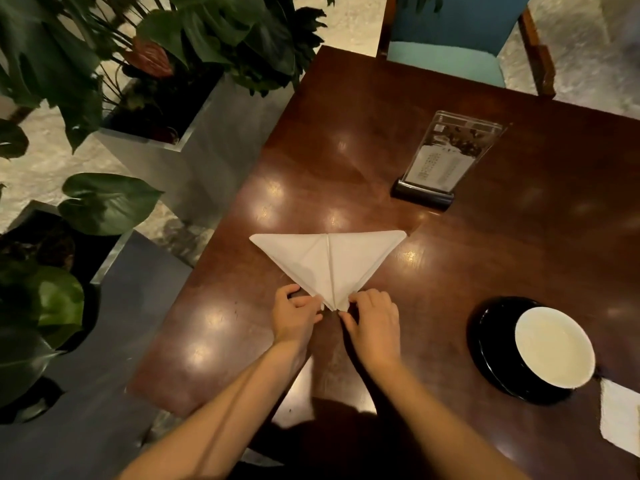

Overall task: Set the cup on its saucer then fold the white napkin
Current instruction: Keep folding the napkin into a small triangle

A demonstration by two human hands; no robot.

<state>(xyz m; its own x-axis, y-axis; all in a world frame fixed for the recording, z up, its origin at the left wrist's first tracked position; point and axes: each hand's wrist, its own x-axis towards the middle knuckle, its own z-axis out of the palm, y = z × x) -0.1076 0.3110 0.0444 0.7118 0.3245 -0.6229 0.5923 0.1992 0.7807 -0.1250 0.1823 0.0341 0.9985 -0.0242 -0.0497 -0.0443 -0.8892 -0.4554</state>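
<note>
The white napkin (pixel 329 261) lies on the dark wooden table (pixel 381 140) as a triangle, its point toward me and a crease down its middle. My left hand (pixel 294 318) pinches the left side of that near tip. My right hand (pixel 372 320) pinches the right side of the same tip. At the right, a cup (pixel 554 346) with a white inside stands on its black saucer (pixel 485 337).
An acrylic menu stand (pixel 446 161) on a black base stands behind the napkin. A white paper piece (pixel 620 415) lies at the right edge. A teal chair (pixel 450 60) sits at the far side. Potted plants in metal planters (pixel 166 133) line the left.
</note>
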